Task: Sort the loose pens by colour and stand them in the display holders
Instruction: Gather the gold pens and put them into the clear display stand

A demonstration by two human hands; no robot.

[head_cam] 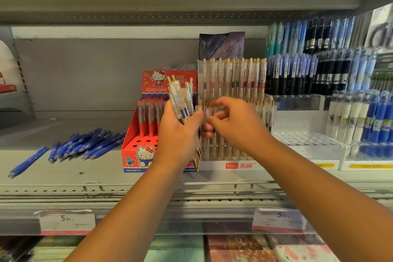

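Pens fill a shop shelf (63,176) seen from above the person's arms. The left hand (178,132) is curled tight round a bunch (180,100) of clear pens with gold clips, held nearly upright with the clip ends up and the gold tips poking out below the palm, in front of the gap between the red box (131,155) and the holder (231,155). The right hand (234,121) has its fingers bent, with forefinger and thumb pinching the top of one clear pen (207,110) just beside the left thumb, at the left end of the holder's near row. The holder is a clear stepped stand with a red label at its base; its far row (234,76) is packed with upright clear pens with gold clips, and more stand in the near row behind the right hand. The red box, printed with a cartoon cat, stands touching the holder on its left; a few red pens (148,117) stand in its far holes. Further left, loose blue pens (85,144) lie in a heap on the shelf, with one blue pen (28,161) apart at the far left. To the right, racks (319,70) hold upright blue, black and white pens. Two price tags (66,222) hang on the shelf's near edge.
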